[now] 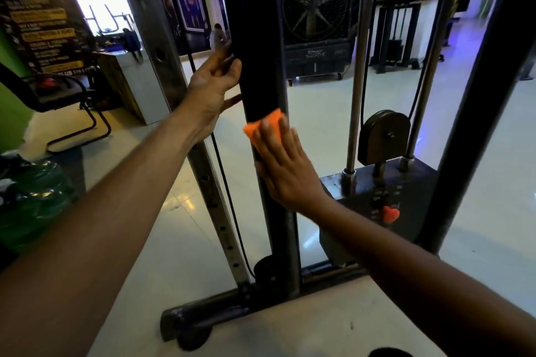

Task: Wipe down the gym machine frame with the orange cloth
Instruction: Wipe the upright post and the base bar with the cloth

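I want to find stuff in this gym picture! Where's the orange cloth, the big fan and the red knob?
orange cloth (262,124): head view, the part showing above the fingers.
big fan (314,4): head view, middle of its round grille.
red knob (390,214): head view, centre of the knob.

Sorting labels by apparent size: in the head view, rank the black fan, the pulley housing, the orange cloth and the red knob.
1. black fan
2. pulley housing
3. orange cloth, partly hidden under the right hand, so unsure
4. red knob
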